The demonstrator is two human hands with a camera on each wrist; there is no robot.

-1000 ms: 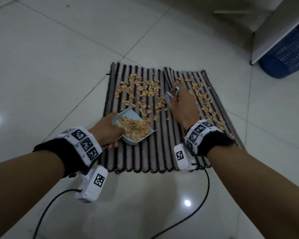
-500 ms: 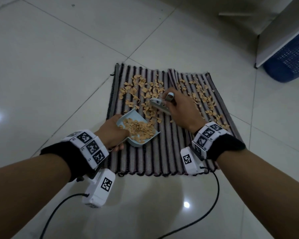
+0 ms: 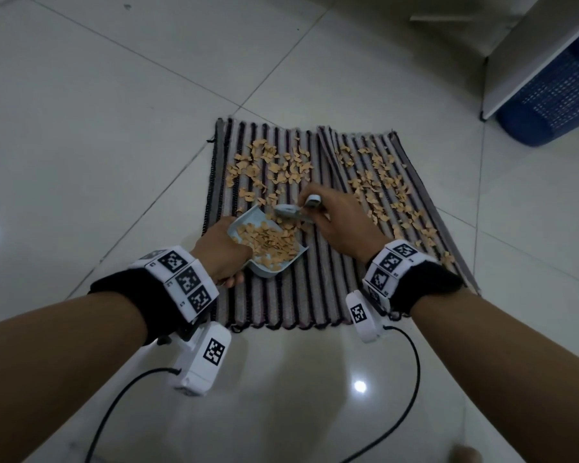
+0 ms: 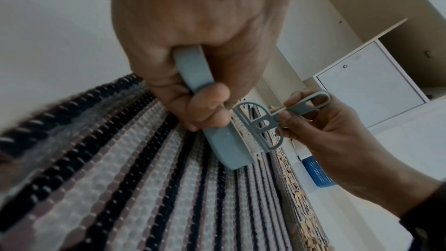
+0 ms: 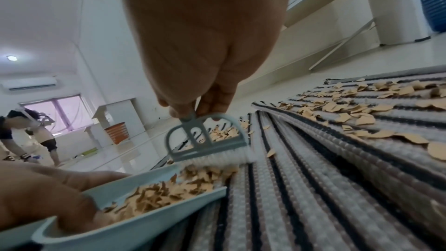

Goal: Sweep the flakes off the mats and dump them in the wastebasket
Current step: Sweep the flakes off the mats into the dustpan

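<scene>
Two striped mats [image 3: 315, 295] lie side by side on the tiled floor, strewn with tan flakes [image 3: 274, 165]. My left hand [image 3: 223, 253] grips the handle of a pale blue dustpan [image 3: 298, 257] that rests on the left mat, half full of flakes. The handle [image 4: 193, 70] runs through my fist in the left wrist view. My right hand [image 3: 338, 222] pinches the handle of a small blue hand brush [image 3: 286, 210]. Its white bristles [image 5: 217, 158] touch the mat at the dustpan's [image 5: 135, 226] mouth. More flakes [image 3: 378, 185] cover the right mat.
A blue perforated wastebasket [image 3: 555, 95] stands at the far right, partly behind a white cabinet panel [image 3: 528, 51]. White floor tiles [image 3: 97, 128] surround the mats. Cables trail from both wrist cameras. Far off in the right wrist view a person [image 5: 46, 127] bends over.
My right hand has drawn the brush left and toward me, from the seam between the mats to the dustpan's mouth, pushing flakes in. The left hand has kept the dustpan in place.
</scene>
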